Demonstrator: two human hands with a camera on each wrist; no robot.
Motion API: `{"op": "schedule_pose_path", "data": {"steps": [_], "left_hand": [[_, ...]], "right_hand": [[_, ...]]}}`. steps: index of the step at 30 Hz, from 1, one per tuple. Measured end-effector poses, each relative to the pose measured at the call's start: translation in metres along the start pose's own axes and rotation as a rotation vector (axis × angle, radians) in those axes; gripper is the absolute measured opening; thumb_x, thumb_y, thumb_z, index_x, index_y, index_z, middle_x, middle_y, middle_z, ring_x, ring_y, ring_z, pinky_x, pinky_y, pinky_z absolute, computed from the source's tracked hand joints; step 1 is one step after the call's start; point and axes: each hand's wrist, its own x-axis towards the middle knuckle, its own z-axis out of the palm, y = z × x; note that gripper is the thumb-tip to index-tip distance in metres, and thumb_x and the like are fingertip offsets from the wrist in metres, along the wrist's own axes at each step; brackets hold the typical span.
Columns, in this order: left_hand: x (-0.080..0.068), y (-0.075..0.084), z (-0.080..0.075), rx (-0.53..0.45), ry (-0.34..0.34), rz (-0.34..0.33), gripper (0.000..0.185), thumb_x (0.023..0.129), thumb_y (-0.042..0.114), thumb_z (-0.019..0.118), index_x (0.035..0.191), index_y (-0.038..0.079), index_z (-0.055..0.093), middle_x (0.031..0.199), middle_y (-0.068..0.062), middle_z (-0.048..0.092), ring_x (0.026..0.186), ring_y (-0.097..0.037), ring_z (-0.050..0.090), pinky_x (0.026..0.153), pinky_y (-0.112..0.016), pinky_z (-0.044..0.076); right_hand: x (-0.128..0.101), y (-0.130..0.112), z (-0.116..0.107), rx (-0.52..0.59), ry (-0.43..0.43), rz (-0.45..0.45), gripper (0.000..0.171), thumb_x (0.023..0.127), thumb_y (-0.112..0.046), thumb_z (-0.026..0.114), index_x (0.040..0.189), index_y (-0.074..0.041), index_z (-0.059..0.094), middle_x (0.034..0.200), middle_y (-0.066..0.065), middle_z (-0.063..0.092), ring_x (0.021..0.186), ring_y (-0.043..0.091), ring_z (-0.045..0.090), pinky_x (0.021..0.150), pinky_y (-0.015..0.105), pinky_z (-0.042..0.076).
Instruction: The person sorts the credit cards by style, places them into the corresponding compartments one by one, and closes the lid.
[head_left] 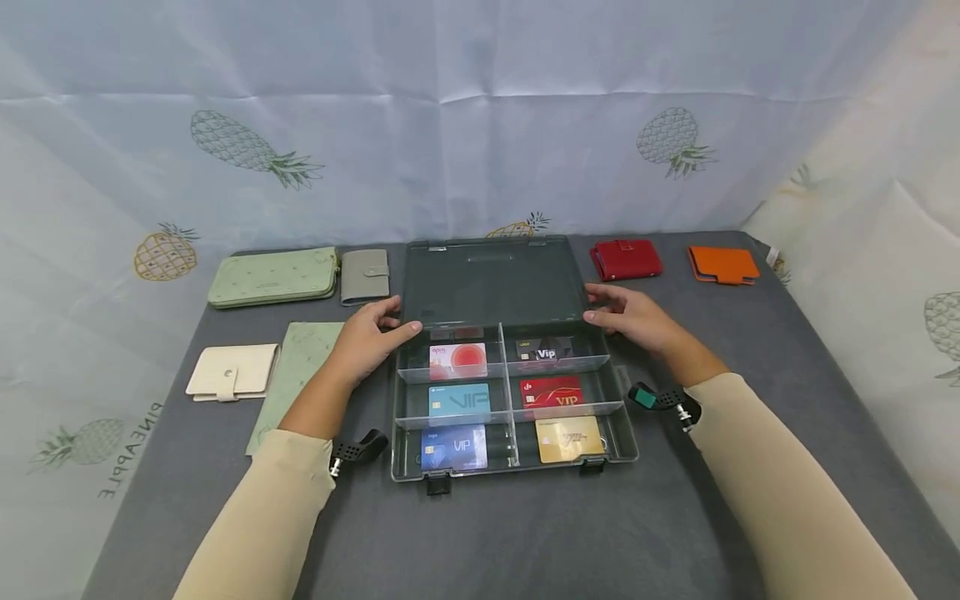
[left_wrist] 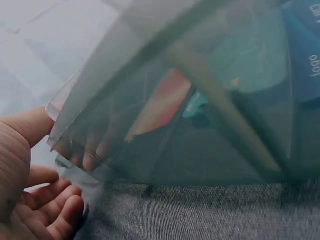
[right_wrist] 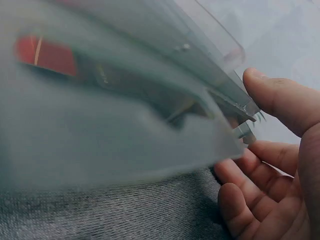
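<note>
A dark translucent compartment box (head_left: 514, 472) lies on the table with its lid (head_left: 491, 287) folded back. Bank-style cards sit in its compartments, among them a blue card (head_left: 453, 448), a gold card (head_left: 568, 439) and a red card (head_left: 551, 393). My left hand (head_left: 372, 337) is at the lid's left edge near the hinge side; its thumb reaches the plastic, the other fingers loosely bent alongside. At the opposite edge is my right hand (head_left: 637, 321), thumb against the rim and fingers relaxed below it. Both wrist views show the box's plastic close up and blurred.
Along the left lie a green wallet (head_left: 273, 277), a grey card holder (head_left: 365, 277), a cream wallet (head_left: 231, 372) and a flat green piece (head_left: 288, 375) partly behind my left arm. A red wallet (head_left: 626, 259) and an orange wallet (head_left: 723, 265) lie at the back right.
</note>
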Motion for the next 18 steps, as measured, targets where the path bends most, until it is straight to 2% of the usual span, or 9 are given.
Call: {"op": "schedule_pose_path", "data": {"steps": [4, 10, 14, 18], "left_hand": [[0.001, 0.001, -0.001, -0.008, -0.014, -0.029, 0.079, 0.102, 0.041, 0.073, 0.164, 0.005, 0.04, 0.158, -0.018, 0.05, 0.141, -0.035, 0.051, 0.112, -0.055, 0.046], [0.002, 0.002, -0.001, 0.003, 0.001, -0.019, 0.079, 0.101, 0.038, 0.074, 0.164, 0.006, 0.04, 0.158, -0.017, 0.05, 0.138, -0.035, 0.053, 0.111, -0.055, 0.047], [0.003, 0.006, -0.002, 0.055, 0.054, 0.005, 0.079, 0.099, 0.036, 0.078, 0.164, 0.008, 0.043, 0.155, -0.015, 0.054, 0.13, -0.034, 0.057, 0.104, -0.054, 0.051], [0.002, 0.012, -0.002, 0.052, 0.123, 0.03, 0.076, 0.096, 0.029, 0.082, 0.16, 0.007, 0.048, 0.149, -0.014, 0.058, 0.122, -0.033, 0.06, 0.096, -0.052, 0.052]], "right_hand": [[0.001, 0.0, 0.0, -0.022, -0.015, -0.005, 0.075, 0.105, -0.031, 0.07, 0.166, -0.006, 0.036, 0.162, 0.019, 0.046, 0.127, 0.035, 0.057, 0.095, 0.036, 0.052], [0.001, -0.001, 0.0, -0.047, -0.009, -0.021, 0.076, 0.105, -0.027, 0.071, 0.167, -0.006, 0.034, 0.161, 0.02, 0.046, 0.123, 0.034, 0.057, 0.092, 0.032, 0.052], [0.001, -0.004, -0.002, -0.063, 0.008, -0.052, 0.077, 0.103, -0.02, 0.074, 0.167, -0.006, 0.033, 0.159, 0.021, 0.047, 0.116, 0.032, 0.059, 0.089, 0.029, 0.052], [0.0, -0.012, -0.004, -0.048, 0.047, -0.078, 0.079, 0.098, -0.012, 0.078, 0.164, -0.005, 0.035, 0.153, 0.021, 0.051, 0.107, 0.027, 0.063, 0.085, 0.023, 0.054]]}}
